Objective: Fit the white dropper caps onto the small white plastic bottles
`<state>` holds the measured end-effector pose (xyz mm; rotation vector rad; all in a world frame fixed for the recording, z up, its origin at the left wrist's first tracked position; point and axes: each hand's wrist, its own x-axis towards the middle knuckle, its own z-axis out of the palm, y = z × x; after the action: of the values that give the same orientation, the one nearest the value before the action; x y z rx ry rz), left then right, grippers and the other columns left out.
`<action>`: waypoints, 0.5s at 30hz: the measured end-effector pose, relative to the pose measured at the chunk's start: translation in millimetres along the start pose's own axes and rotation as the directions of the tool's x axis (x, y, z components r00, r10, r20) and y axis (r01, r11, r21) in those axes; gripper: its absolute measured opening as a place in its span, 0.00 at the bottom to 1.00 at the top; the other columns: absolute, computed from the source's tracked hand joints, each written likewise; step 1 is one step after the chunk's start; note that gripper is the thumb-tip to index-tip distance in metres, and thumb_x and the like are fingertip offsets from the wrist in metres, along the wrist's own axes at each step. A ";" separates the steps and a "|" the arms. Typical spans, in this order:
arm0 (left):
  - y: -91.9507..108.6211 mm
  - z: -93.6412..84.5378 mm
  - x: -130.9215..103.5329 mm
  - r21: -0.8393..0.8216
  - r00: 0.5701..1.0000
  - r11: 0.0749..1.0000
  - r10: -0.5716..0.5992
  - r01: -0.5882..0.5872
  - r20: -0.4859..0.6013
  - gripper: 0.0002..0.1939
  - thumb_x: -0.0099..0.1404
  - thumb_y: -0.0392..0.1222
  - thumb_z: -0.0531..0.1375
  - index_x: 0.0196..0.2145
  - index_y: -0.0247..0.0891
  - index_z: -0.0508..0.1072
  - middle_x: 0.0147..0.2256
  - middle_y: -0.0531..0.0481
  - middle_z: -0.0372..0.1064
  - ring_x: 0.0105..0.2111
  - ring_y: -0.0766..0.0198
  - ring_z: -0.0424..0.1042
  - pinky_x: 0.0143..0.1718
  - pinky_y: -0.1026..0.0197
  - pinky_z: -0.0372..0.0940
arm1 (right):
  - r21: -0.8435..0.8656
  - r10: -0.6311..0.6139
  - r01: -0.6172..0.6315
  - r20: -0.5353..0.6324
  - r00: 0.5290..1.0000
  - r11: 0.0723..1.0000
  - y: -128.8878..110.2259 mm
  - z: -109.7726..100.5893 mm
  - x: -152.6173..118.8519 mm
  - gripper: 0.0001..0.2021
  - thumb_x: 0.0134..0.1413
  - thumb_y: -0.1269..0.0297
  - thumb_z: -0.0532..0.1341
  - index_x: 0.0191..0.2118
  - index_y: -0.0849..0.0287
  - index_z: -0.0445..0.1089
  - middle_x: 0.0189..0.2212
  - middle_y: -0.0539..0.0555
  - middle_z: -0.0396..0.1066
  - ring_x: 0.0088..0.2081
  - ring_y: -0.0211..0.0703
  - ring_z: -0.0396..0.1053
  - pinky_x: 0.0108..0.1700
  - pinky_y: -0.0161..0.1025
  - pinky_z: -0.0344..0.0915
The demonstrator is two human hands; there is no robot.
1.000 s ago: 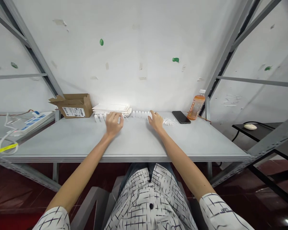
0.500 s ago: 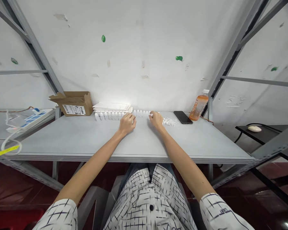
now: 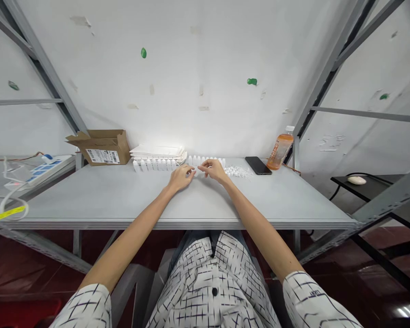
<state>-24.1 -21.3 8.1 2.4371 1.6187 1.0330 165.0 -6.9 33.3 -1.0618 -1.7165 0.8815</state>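
My left hand (image 3: 181, 177) is over the middle of the table, its fingers curled and pinched on something too small to make out. Close on its right, my right hand (image 3: 214, 170) reaches across with thumb and fingertips pinched toward it; what they hold, if anything, does not show. A row of small white bottles (image 3: 153, 165) stands upright left of my left hand. Behind my right hand runs a second row of small white bottles (image 3: 195, 160), partly covered by it. Loose small white pieces (image 3: 238, 171) lie in a pile right of my right hand.
White sheets or envelopes (image 3: 157, 150) are stacked behind the left row. An opened cardboard box (image 3: 104, 146) stands at the back left. A black phone (image 3: 258, 165) and an orange drink bottle (image 3: 280, 149) are at the right. Metal posts frame the grey table (image 3: 198, 207).
My right hand has moved left from the right end of the back row to close beside my left hand. My left hand stays nearly in place. The view has shifted slightly.
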 end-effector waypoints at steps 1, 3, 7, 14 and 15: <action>0.4 0.0 -0.2 -0.004 1.000 1.000 0.002 -0.002 0.015 0.16 0.69 0.49 0.55 0.45 0.39 0.78 0.39 0.46 0.76 0.41 0.56 0.73 0.40 0.58 0.65 | 0.032 0.022 -0.022 0.008 1.000 0.999 -1.2 0.0 -0.9 0.18 0.47 0.50 0.72 0.27 0.60 0.69 0.25 0.50 0.71 0.18 0.33 0.67 0.20 0.32 0.56; 1.1 -0.1 -0.5 -0.007 0.999 1.000 0.002 -0.002 0.038 0.18 0.68 0.51 0.56 0.47 0.38 0.77 0.40 0.46 0.76 0.41 0.56 0.73 0.41 0.57 0.66 | 0.080 0.064 -0.067 0.030 0.997 0.995 -2.6 -0.3 -2.3 0.19 0.45 0.51 0.73 0.27 0.60 0.69 0.26 0.51 0.71 0.19 0.34 0.68 0.17 0.31 0.52; 2.0 -1.3 -0.7 0.012 0.997 1.000 -0.016 0.015 0.074 0.20 0.69 0.50 0.55 0.51 0.38 0.76 0.41 0.45 0.77 0.41 0.55 0.74 0.42 0.58 0.65 | 0.084 0.078 -0.084 0.071 0.994 0.993 0.2 2.1 -2.5 0.14 0.51 0.55 0.69 0.28 0.60 0.69 0.28 0.53 0.74 0.19 0.34 0.69 0.16 0.30 0.52; 0.1 -7.1 0.4 0.100 0.987 0.986 -0.138 0.130 0.082 0.18 0.69 0.47 0.54 0.50 0.38 0.76 0.39 0.45 0.78 0.41 0.53 0.74 0.38 0.58 0.63 | -0.299 -0.220 0.112 -0.360 0.907 0.948 12.4 -25.4 5.0 0.10 0.60 0.61 0.59 0.30 0.58 0.72 0.31 0.53 0.77 0.27 0.40 0.72 0.35 0.37 0.67; 0.0 -7.3 0.5 0.106 0.986 0.984 -0.149 0.140 0.081 0.18 0.69 0.47 0.54 0.50 0.38 0.76 0.39 0.45 0.78 0.41 0.53 0.74 0.38 0.58 0.63 | -0.348 -0.238 0.072 -0.464 0.853 0.935 14.8 -37.9 4.3 0.10 0.60 0.62 0.58 0.30 0.58 0.73 0.32 0.54 0.77 0.30 0.43 0.73 0.39 0.38 0.68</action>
<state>-27.9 -23.1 14.1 2.3454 1.8274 0.8299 203.6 6.7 34.4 -1.2121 -1.4921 0.1851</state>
